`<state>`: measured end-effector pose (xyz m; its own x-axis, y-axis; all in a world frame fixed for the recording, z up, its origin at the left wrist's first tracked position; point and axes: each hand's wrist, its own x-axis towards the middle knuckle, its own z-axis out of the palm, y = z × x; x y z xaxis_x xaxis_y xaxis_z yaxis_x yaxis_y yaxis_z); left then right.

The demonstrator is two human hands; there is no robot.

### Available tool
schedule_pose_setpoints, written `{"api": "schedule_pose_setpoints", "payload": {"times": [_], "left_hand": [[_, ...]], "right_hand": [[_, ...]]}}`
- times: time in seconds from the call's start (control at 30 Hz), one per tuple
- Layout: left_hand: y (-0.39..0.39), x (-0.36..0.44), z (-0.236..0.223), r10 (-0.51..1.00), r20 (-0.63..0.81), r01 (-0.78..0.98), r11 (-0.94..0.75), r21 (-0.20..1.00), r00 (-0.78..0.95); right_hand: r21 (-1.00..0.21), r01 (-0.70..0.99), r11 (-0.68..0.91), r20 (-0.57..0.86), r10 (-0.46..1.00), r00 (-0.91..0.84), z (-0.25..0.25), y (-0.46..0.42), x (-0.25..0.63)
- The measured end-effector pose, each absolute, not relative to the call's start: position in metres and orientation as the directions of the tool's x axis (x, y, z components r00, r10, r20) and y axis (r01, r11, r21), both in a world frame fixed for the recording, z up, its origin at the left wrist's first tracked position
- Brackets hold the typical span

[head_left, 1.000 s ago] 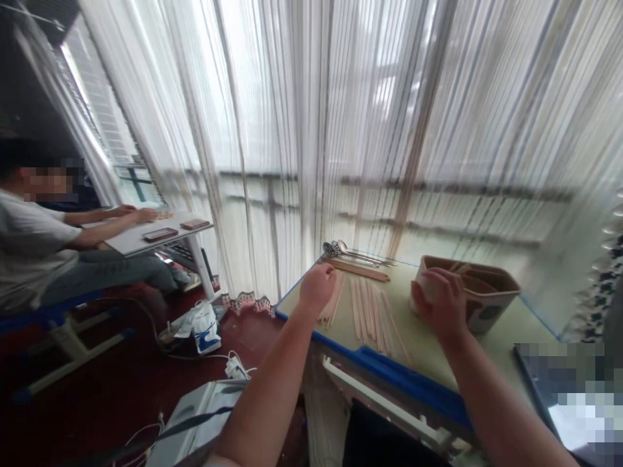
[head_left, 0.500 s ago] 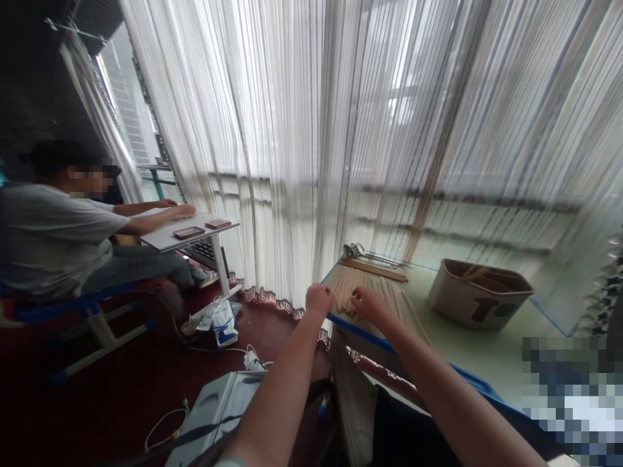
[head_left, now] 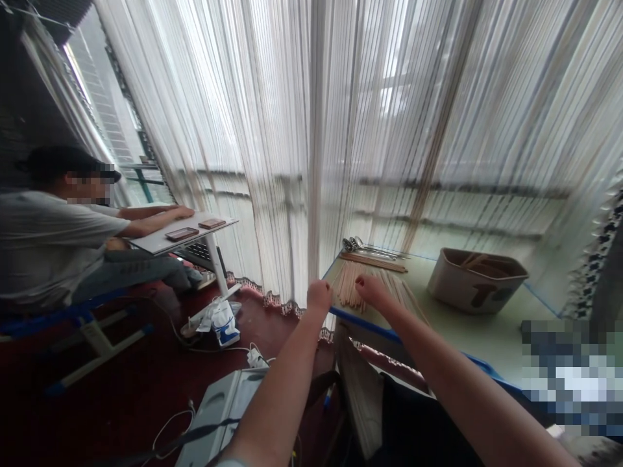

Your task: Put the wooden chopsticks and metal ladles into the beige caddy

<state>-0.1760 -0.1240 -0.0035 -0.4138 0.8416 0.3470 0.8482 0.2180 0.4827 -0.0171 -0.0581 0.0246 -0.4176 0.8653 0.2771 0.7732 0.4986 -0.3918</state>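
Note:
Several light wooden chopsticks (head_left: 351, 289) lie in a bundle near the left end of a green table (head_left: 462, 331) with a blue front edge. My left hand (head_left: 319, 296) is curled at the bundle's near left corner, by the table's edge. My right hand (head_left: 370, 290) rests on the near ends of the chopsticks with its fingers folded down; I cannot make out what they grip. A tan box (head_left: 476, 280) holding more sticks stands to the right. A darker pair of chopsticks (head_left: 374, 263) and metal spoons (head_left: 364, 246) lie at the table's far edge.
A white sheer curtain (head_left: 311, 130) hangs right behind the table. At the left another person (head_left: 53, 227) sits at a small white table (head_left: 182, 235) with two phones on it. A white bag (head_left: 224, 324), cables and a grey case (head_left: 221, 415) lie on the dark red floor.
My right hand left the tan box and came to the near ends of the chopsticks. My left hand drew back to the table's near left corner. The view swung left.

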Motion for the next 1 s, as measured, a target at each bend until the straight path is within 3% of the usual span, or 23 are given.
{"api": "schedule_pose_setpoints", "payload": {"times": [0.23,0.4,0.57,0.7,0.83,1.0], "left_hand": [[-0.125,-0.179,0.004,0.777,0.342,0.757,0.25,0.604,-0.529],[-0.125,-0.184,-0.002,0.776,0.397,0.682,0.056,0.729,-0.489],[-0.121,-0.187,-0.011,0.836,0.411,0.637,-0.099,0.765,-0.363],[-0.121,-0.181,-0.013,0.864,0.401,0.687,-0.092,0.721,-0.306],[-0.127,-0.17,-0.008,0.881,0.412,0.801,-0.066,0.595,-0.233],[-0.128,-0.146,0.007,0.82,0.545,0.876,-0.125,0.466,-0.173]], "right_hand": [[-0.547,0.677,0.493,0.31,0.87,-0.384,0.022,-0.05,-0.028],[-0.747,0.519,0.415,0.293,0.907,-0.304,0.027,-0.04,-0.039],[-0.912,0.271,0.307,0.259,0.945,-0.199,0.034,-0.036,-0.04],[-0.948,0.104,0.301,0.276,0.94,-0.2,0.043,-0.038,-0.027],[-0.943,0.009,0.331,0.322,0.922,-0.217,0.056,-0.039,-0.006],[-0.902,-0.045,0.43,0.432,0.892,-0.132,0.089,-0.039,0.037]]}}
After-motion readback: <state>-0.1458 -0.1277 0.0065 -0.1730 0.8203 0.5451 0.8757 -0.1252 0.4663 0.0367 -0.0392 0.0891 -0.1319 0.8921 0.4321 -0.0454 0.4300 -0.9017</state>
